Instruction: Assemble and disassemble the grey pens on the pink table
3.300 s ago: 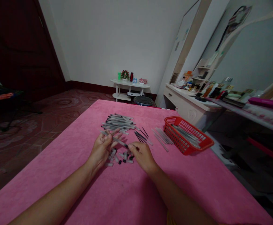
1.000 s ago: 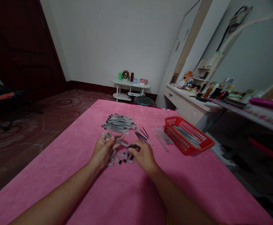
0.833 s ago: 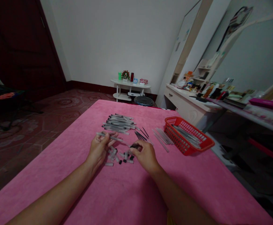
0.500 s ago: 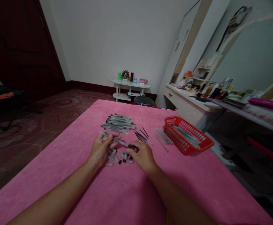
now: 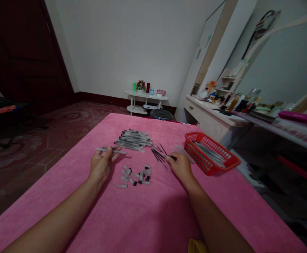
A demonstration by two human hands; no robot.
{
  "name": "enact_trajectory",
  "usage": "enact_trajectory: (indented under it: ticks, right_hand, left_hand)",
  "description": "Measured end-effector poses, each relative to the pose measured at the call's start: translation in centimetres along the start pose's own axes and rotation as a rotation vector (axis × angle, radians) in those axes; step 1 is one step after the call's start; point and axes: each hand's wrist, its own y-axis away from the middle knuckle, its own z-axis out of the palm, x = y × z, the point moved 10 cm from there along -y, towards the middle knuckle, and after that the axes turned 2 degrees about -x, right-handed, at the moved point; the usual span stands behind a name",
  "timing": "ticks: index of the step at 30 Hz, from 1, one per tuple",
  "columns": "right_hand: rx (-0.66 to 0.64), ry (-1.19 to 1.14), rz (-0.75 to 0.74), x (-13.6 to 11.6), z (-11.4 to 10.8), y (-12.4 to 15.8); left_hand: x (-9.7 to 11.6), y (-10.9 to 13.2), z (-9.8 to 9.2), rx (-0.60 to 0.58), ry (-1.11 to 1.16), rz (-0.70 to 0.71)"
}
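On the left, my left hand (image 5: 102,161) holds a clear pen barrel (image 5: 120,152) between thumb and fingers, lying nearly level above the cloth. My right hand (image 5: 179,165) is pinched at the near right end of the thin black refills (image 5: 158,154); what its fingertips hold is too small to make out. Behind and between the hands lies a pile of assembled-looking pens (image 5: 133,139). Small clear caps and black plugs (image 5: 140,175) are scattered between my forearms. Clear tubes (image 5: 179,149) lie partly behind my right hand.
A red basket (image 5: 207,168) with more clear tubes stands at the right on the pink cloth (image 5: 142,218). Beyond are a small white table (image 5: 146,94) and a round dark stool (image 5: 161,114). A dresser (image 5: 211,114) with bottles is at the right.
My hands have moved apart: the left went left with the barrel, the right went right and slightly up to the refills. The small caps between them are now uncovered.
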Motion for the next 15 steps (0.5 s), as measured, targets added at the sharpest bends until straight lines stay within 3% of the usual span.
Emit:
enact_trajectory:
  ticks: [3, 7, 11, 15]
  right_hand:
    - [0.058, 0.127, 0.146, 2.5, -0.5, 0.1]
    - [0.059, 0.294, 0.200, 3.0, -0.8, 0.4]
    - [0.077, 0.229, 0.119, 0.6, -0.9, 0.6]
    - [-0.051, -0.206, -0.068, -4.1, 1.7, 1.3]
  left_hand:
    - [-0.2, 0.1, 0.3, -0.017, 0.014, -0.010]
    - [-0.2, 0.7, 1.2, -0.061, 0.040, -0.013]
    - [-0.2, 1.8, 3.0, -0.146, 0.042, -0.042]
    - [-0.7, 3.6, 5.2, -0.248, 0.005, -0.109]
